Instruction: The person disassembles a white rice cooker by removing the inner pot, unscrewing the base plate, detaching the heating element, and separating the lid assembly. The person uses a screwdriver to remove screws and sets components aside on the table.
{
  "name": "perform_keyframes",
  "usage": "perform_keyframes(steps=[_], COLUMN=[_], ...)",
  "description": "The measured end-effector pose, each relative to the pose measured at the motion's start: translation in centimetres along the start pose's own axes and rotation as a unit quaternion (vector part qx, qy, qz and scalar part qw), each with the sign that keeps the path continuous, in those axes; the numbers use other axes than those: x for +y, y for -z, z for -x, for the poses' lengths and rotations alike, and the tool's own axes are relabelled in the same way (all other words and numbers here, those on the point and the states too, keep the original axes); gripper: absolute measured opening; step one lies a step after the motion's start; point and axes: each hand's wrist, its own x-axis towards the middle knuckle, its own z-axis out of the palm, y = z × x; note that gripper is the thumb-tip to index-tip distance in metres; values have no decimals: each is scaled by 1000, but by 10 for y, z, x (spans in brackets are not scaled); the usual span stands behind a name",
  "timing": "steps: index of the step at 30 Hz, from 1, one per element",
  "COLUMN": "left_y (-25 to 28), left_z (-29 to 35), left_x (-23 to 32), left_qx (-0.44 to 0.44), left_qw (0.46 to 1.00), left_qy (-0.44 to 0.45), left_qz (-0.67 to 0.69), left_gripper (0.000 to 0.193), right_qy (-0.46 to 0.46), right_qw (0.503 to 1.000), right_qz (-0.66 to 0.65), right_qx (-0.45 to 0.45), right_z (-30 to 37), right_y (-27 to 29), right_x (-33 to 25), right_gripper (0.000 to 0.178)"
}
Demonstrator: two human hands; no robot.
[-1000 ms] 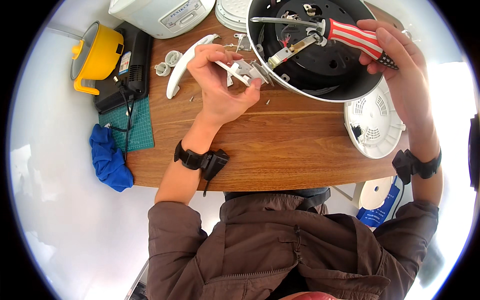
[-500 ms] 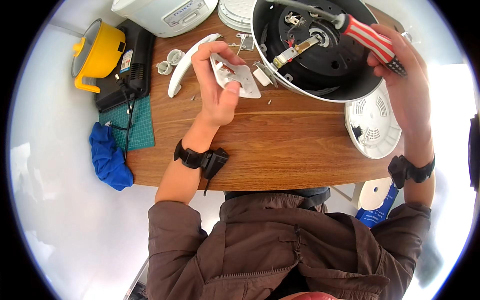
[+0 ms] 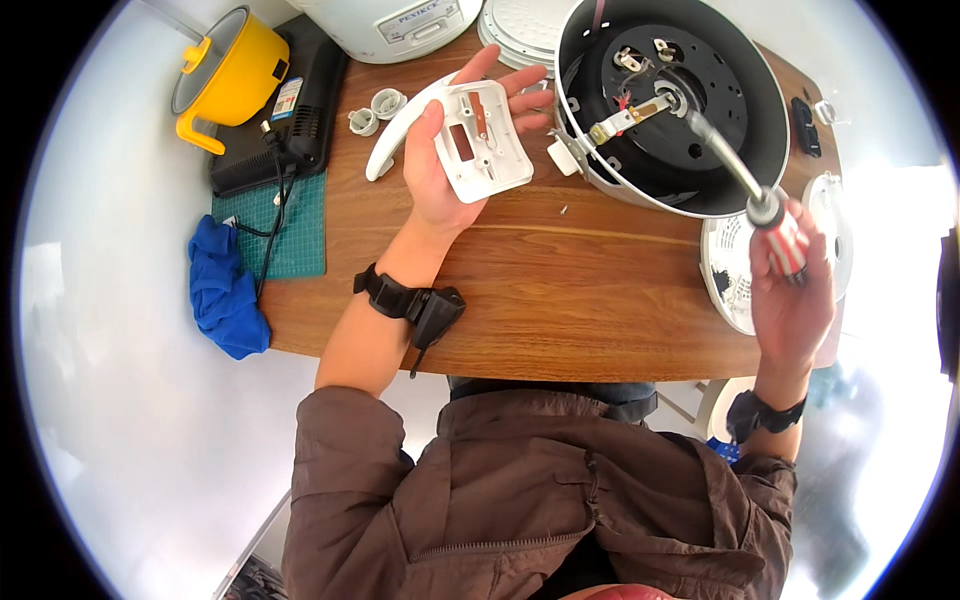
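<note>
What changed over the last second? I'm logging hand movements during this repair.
The left hand turned palm-up, lifting the white plastic panel face-up. The right hand drew back toward the body, tilting the screwdriver with its tip inside the cooker shell. Both grips, the yellow pot and blue cloth are unchanged.

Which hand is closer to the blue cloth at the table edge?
The left. The left hand, holding a white plastic panel, is up and right of the blue cloth; the right hand, gripping a screwdriver, is across the table.
</note>
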Motion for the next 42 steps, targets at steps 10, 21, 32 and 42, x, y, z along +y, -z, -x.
perform_keyframes(steps=[10,21,32,42], left_y=[9,9,10,7], left_z=[0,1,-1,1], left_x=[2,3,1,-1], left_qx=[-23,18,54,40], left_qw=[999,998,998,998], left_qy=[17,3,-11,-6], left_qz=[23,65,7,-39], left_gripper=[79,73,46,44], right_qy=[60,129,175,175], right_qw=[990,970,930,939], right_qz=[49,150,289,267], right_qx=[-115,-139,-142,-130], right_z=[24,32,29,28], right_y=[-3,-19,-29,-34], right_x=[29,47,48,54], right_gripper=[42,38,40,37])
